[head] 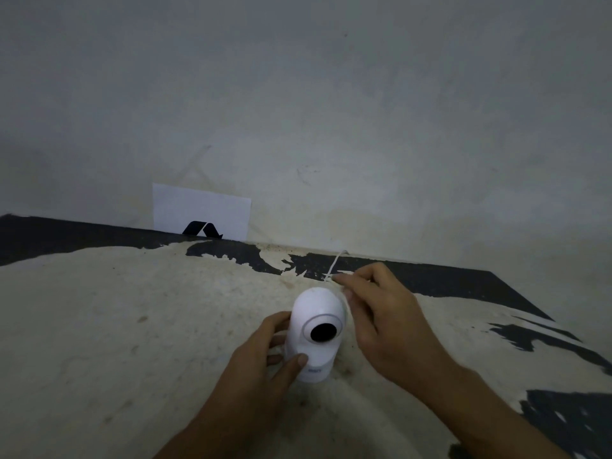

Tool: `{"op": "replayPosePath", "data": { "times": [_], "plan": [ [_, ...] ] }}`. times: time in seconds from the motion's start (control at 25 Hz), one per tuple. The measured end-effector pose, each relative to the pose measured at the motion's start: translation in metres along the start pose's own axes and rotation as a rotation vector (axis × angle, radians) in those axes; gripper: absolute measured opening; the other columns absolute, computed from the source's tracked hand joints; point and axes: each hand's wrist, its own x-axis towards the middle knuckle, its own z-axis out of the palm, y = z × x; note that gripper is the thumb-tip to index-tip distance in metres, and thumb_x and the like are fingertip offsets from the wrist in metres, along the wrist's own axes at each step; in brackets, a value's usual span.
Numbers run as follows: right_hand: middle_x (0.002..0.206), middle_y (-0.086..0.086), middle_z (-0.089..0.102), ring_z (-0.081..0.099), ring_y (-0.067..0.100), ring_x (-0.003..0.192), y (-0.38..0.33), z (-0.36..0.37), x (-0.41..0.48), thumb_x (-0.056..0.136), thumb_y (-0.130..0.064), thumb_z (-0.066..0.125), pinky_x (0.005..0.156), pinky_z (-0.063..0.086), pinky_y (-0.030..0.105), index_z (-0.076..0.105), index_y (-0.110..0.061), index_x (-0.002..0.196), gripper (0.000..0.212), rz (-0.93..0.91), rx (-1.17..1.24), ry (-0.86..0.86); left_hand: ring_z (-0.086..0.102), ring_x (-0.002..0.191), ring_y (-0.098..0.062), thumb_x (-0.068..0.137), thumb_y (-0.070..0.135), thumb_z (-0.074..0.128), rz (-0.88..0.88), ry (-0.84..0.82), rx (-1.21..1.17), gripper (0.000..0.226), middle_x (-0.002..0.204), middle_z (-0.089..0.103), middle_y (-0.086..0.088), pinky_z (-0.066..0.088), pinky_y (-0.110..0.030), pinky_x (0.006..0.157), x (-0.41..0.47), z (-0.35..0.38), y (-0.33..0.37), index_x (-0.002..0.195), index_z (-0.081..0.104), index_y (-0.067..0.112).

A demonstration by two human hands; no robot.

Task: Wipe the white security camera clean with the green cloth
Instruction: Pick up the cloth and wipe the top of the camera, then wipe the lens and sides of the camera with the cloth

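Observation:
A white security camera [316, 313] with a round black lens stands upright on the worn table [132, 326], lens toward me. My left hand [265, 356] grips its lower body, thumb on the front and fingers around the left side. My right hand [381, 313] is beside the camera's right side and pinches a thin white cable [335, 265] that runs from behind the camera to the table's far edge. No green cloth is in view.
The table surface is cream with black patches where the coating has peeled, mostly along the far edge and the right. A white sheet with a black mark [202, 212] leans on the grey wall behind the table.

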Motion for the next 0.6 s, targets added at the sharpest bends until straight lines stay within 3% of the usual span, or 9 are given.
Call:
{"op": "replayPosePath", "data": {
  "times": [0.08,0.16,0.24,0.36,0.48,0.6],
  "plan": [
    [0.102,-0.002,0.047,0.05,0.011,0.082,0.003,0.005,0.0,0.09,-0.032,0.036,0.07,0.041,0.019,0.06,-0.015,0.123,0.044,0.058,-0.002,-0.034,0.052,0.097,0.008,0.08,0.039,0.063,-0.003,-0.002,0.004,0.052,0.115,0.05,0.022,0.045,-0.004,0.072,0.001,-0.001,0.0,0.122,0.034,0.043],
    [0.107,-0.001,0.047,0.049,0.01,0.083,-0.006,0.01,-0.003,0.088,-0.04,0.031,0.069,0.039,0.012,0.058,-0.017,0.124,0.051,0.045,-0.03,-0.091,0.051,0.096,0.009,0.079,0.038,0.064,-0.015,0.001,-0.001,0.053,0.115,0.05,0.022,0.045,-0.005,0.073,0.002,-0.001,0.001,0.124,0.035,0.04],
    [0.109,0.002,0.053,0.052,0.012,0.083,-0.017,0.01,-0.003,0.083,-0.039,0.039,0.067,0.039,0.01,0.059,-0.017,0.121,0.048,-0.027,-0.095,-0.14,0.05,0.092,0.011,0.079,0.038,0.065,-0.021,0.009,-0.014,0.051,0.11,0.049,0.025,0.045,-0.004,0.069,0.004,0.001,0.001,0.12,0.035,0.042],
    [0.102,0.0,0.062,0.056,0.015,0.088,-0.023,0.01,-0.002,0.081,-0.03,0.051,0.071,0.046,0.021,0.065,-0.02,0.111,0.034,-0.19,-0.153,-0.102,0.048,0.084,0.012,0.077,0.04,0.065,-0.058,0.03,-0.007,0.05,0.099,0.043,0.033,0.042,0.002,0.062,0.004,0.004,0.002,0.113,0.03,0.046],
    [0.098,-0.015,0.065,0.055,0.008,0.094,-0.022,0.007,-0.01,0.09,-0.022,0.059,0.079,0.046,0.023,0.069,-0.027,0.107,0.021,0.004,0.15,0.116,0.047,0.093,0.01,0.078,0.043,0.063,-0.006,0.096,0.131,0.056,0.111,0.039,0.031,0.038,-0.007,0.079,0.0,0.005,-0.005,0.121,0.027,0.044],
    [0.087,-0.014,0.068,0.063,0.007,0.083,-0.029,0.005,-0.023,0.083,-0.024,0.072,0.066,0.05,0.016,0.07,-0.038,0.091,0.016,0.316,0.444,0.231,0.049,0.103,0.006,0.08,0.027,0.059,0.234,0.33,0.181,0.043,0.112,0.046,0.028,0.043,-0.014,0.079,-0.006,0.0,0.004,0.116,0.039,0.037]
  ]
}}
